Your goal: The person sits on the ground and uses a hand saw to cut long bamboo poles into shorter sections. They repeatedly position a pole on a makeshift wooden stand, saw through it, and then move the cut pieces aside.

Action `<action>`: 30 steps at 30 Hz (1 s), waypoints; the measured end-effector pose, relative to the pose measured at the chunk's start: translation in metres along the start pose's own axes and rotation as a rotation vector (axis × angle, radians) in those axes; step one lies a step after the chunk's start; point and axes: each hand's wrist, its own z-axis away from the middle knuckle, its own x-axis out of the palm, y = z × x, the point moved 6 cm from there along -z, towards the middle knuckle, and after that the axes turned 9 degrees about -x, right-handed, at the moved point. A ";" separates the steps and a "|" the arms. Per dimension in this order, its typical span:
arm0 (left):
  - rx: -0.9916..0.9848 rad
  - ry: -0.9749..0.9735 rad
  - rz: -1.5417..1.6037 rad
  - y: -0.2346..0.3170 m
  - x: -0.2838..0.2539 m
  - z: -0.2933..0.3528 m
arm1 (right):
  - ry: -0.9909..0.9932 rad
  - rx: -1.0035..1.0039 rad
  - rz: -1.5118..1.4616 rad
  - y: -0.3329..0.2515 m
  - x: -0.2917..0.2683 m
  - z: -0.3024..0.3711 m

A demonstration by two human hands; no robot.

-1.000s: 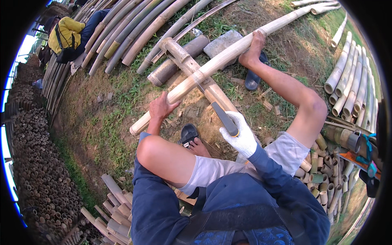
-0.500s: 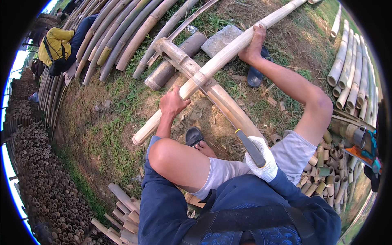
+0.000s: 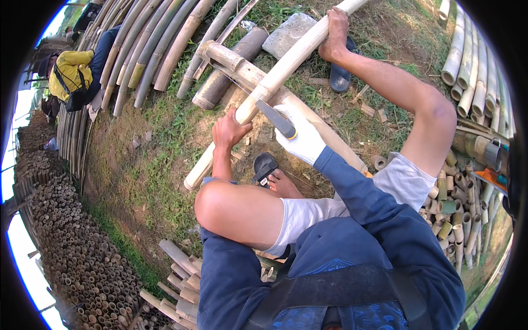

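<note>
My bare left hand (image 3: 230, 129) is wrapped round a pale bamboo pole (image 3: 279, 73) near its lower left end. The pole slants up to the right across a bamboo support (image 3: 320, 127). In a white knit glove, my right hand (image 3: 300, 135) grips the dark grey and yellow handle of a handsaw (image 3: 276, 120). Its handle is close against the pole, and the thin blade shows beyond the pole's far side. My bare right foot (image 3: 334, 33) presses on the pole higher up. The saw's cutting edge is hidden.
A thick dark bamboo log (image 3: 208, 94) lies under the support, beside a grey stone block (image 3: 293, 36). Long poles (image 3: 181, 41) and cut bamboo pieces (image 3: 82, 258) are stacked around. A person in yellow (image 3: 71, 77) is at far left. An empty sandal (image 3: 340, 77) lies near my foot.
My right hand has pushed the saw forward and left, from near my lap up to the pole, so the blade now reaches past its far side. My left hand still holds the pole.
</note>
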 end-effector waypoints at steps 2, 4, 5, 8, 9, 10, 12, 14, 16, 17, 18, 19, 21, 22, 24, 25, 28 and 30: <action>-0.008 0.019 0.013 -0.001 0.004 0.006 | -0.022 -0.095 0.151 -0.009 0.005 0.008; -0.028 -0.035 -0.034 -0.003 0.007 -0.001 | 0.039 -0.073 0.045 -0.001 0.012 0.009; -0.039 -0.042 -0.055 -0.004 0.008 -0.001 | 0.040 -0.048 -0.008 -0.001 0.011 0.011; -0.060 -0.072 -0.111 0.011 0.002 0.003 | -0.004 0.014 -0.022 -0.005 -0.016 0.030; -0.047 -0.072 -0.102 0.007 0.000 0.000 | -0.014 -0.002 -0.006 -0.015 -0.029 0.049; -0.040 -0.069 -0.085 0.002 0.000 -0.006 | -0.095 0.092 -0.062 -0.029 -0.047 0.072; -0.019 -0.064 -0.043 0.003 0.001 -0.012 | -0.100 0.187 -0.067 -0.052 -0.082 0.129; -0.058 -0.065 -0.036 0.000 0.003 -0.020 | -0.108 0.247 -0.123 -0.065 -0.109 0.180; -0.079 -0.079 -0.063 -0.005 0.001 -0.022 | -0.153 0.237 -0.036 -0.073 -0.114 0.181; -0.073 -0.095 -0.087 -0.006 0.000 -0.020 | -0.054 0.091 -0.019 -0.079 -0.107 0.151; -0.054 -0.119 -0.106 -0.001 0.001 -0.018 | -0.051 0.062 0.036 -0.061 -0.095 0.125; -0.030 -0.103 -0.089 0.001 -0.002 -0.019 | -0.075 0.190 -0.099 -0.039 -0.075 0.090; 0.015 -0.086 -0.048 0.013 -0.002 -0.029 | 0.025 -0.013 -0.171 0.003 -0.038 0.017; 0.015 -0.081 -0.044 0.006 -0.004 -0.032 | -0.013 0.019 -0.167 0.003 -0.029 -0.008; 0.003 -0.101 -0.048 0.008 0.001 -0.025 | -0.075 0.048 -0.125 -0.001 -0.035 -0.001; -0.006 -0.106 -0.070 0.007 0.001 -0.022 | -0.089 0.035 -0.129 0.006 -0.033 0.024; -0.011 -0.113 -0.076 0.001 0.002 -0.022 | -0.005 -0.002 0.001 -0.046 -0.075 0.113; -0.022 -0.153 -0.033 -0.008 0.009 -0.016 | -0.110 0.146 -0.013 -0.080 -0.121 0.168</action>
